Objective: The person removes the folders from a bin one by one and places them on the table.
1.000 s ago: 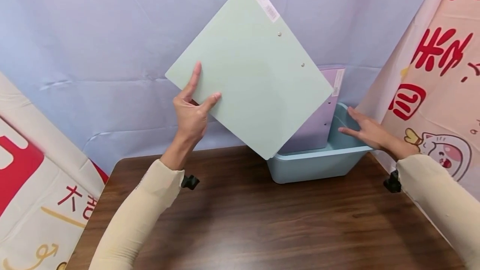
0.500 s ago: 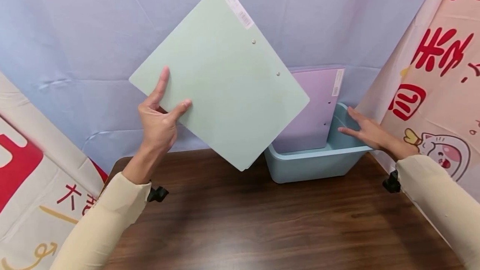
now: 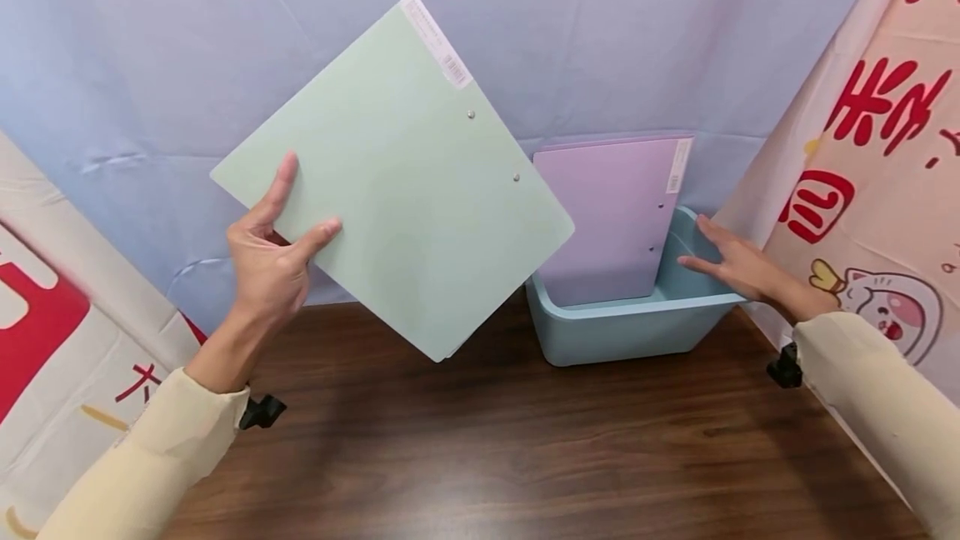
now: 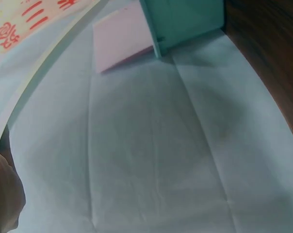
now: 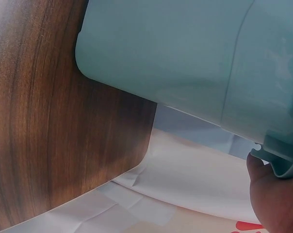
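Observation:
My left hand [image 3: 270,252] holds a pale green file folder [image 3: 405,190] by its lower left edge, with thumb and index finger lying on the near face. The folder is tilted, corner down, above the table; it has a white barcode label and two metal rivets. A light blue plastic bin [image 3: 630,332] stands at the table's back right. Upright inside the bin is a purple file folder [image 3: 607,215], apart from the green one. My right hand [image 3: 750,267] grips the bin's right rim; in the right wrist view a finger [image 5: 255,167] curls under that rim.
The dark wooden table [image 3: 525,448] lies in front, its back edge against a pale blue cloth [image 3: 315,48]. Printed banners hang at the sides, the right banner [image 3: 885,215] close behind my right hand.
My left hand has carried the green folder to the left and slightly down, away from the bin, uncovering more of the purple folder. My right hand and the bin have stayed in place.

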Motion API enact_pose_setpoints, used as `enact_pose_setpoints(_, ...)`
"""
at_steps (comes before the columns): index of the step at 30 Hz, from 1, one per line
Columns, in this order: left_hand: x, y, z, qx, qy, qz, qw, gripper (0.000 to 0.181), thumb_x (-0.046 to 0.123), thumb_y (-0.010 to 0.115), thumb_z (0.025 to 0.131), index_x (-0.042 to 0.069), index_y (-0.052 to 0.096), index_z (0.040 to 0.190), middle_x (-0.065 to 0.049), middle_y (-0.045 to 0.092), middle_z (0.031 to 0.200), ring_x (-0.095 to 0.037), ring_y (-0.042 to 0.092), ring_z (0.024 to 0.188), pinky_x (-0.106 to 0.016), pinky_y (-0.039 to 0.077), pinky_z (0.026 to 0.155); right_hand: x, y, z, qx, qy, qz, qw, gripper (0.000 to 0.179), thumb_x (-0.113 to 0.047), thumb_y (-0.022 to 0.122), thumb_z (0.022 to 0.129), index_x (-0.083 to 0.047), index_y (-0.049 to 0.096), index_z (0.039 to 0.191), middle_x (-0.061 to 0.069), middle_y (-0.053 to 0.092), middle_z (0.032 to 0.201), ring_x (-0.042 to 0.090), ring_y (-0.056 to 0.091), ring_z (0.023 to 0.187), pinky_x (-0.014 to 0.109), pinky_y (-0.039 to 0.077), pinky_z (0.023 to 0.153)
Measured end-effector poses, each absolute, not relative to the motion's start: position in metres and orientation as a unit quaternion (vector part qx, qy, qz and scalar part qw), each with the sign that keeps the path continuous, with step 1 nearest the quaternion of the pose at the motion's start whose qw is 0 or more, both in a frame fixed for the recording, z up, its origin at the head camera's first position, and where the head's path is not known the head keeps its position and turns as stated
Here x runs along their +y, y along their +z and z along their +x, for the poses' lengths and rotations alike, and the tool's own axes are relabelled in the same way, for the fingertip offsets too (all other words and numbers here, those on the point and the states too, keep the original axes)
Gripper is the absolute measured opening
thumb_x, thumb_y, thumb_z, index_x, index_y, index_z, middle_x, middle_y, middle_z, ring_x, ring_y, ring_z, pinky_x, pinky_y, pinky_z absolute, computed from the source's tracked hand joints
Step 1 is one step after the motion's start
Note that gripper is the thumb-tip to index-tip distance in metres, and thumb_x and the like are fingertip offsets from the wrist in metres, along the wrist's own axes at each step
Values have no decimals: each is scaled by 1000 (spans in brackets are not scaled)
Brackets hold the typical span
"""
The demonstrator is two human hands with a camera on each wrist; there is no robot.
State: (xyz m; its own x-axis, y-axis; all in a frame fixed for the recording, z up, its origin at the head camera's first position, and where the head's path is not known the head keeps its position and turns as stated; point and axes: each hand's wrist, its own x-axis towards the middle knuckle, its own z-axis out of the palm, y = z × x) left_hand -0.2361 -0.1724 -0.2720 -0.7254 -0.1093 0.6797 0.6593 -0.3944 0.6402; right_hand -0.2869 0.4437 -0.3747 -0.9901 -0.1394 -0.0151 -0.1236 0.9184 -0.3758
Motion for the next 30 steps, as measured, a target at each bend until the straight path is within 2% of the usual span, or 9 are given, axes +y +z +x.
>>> enact_pose_setpoints(5,-188,-276,-231,-503,-787,-276,226,84,-36,62,68,2,47,142,-11,43,151,-16,61,114,-20,55,77,444,-377,-287,979,-191,-70,21,96,-58,52,94,-17,-7,157,23,-2,161,54,6,143,80,14,99)
enact_pose_setpoints(9,-201,-279,-229,-524,-779,-271,213,83,-34,62,70,4,46,143,-12,44,149,-17,62,115,-22,55,78,445,-377,-288,978,-193,-73,20,95,-57,52,94,-17,-7,157,23,-2,162,53,5,144,80,13,100)
enact_pose_setpoints(15,-219,-284,-226,-543,-773,-268,188,84,-36,57,72,3,43,145,-13,41,152,-21,60,120,-33,52,86,446,-377,-289,980,-184,-77,12,98,-57,53,93,-13,-6,157,23,-1,161,53,8,143,78,15,101)
enact_pose_setpoints(19,-230,-286,-227,-552,-773,-258,174,85,-37,57,71,2,43,145,-13,39,153,-21,59,122,-34,50,88,445,-376,-290,980,-182,-78,10,99,-58,53,93,-11,-6,157,24,0,161,53,8,143,77,15,102)
enact_pose_setpoints(25,-245,-287,-228,-559,-774,-257,149,85,-37,56,72,2,42,146,-14,38,153,-20,57,123,-35,50,87,444,-375,-288,980,-184,-74,16,97,-58,53,93,-16,-8,157,24,-1,161,54,7,143,79,15,99)
enact_pose_setpoints(30,-256,-288,-232,-561,-775,-261,130,84,-38,54,73,1,40,147,-14,39,153,-19,56,125,-35,49,87,444,-375,-289,980,-183,-79,9,98,-57,53,93,-11,-5,157,23,0,161,53,8,143,77,15,102)
